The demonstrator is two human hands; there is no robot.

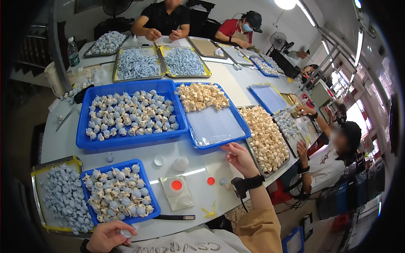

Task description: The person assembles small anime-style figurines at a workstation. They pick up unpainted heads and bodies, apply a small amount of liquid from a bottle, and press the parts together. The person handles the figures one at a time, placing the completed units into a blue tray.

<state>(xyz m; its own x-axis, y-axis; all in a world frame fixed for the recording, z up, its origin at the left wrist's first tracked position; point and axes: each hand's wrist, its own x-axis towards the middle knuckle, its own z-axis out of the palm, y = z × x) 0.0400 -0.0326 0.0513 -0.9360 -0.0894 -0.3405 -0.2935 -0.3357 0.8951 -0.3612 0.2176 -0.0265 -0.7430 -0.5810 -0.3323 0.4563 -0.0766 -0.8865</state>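
At the lower left, my left hand pinches a small pale, round piece between thumb and fingers. My right hand is by the near right corner of a shallow blue tray, its fingers loosely bent and apart with nothing visible in them. Cream moulded pieces fill the far part of that tray. Close to my left hand, a small blue tray holds assembled cream-and-blue pieces. Beside it, a metal tray carries a heap of pale blue, shell-like pieces.
A large blue bin holds more cream-and-blue pieces. A pale pad with a red-orange disc, a small white bottle and a black-handled tool lie near me. A metal tray of cream pieces stands right. Co-workers sit across and to the right.
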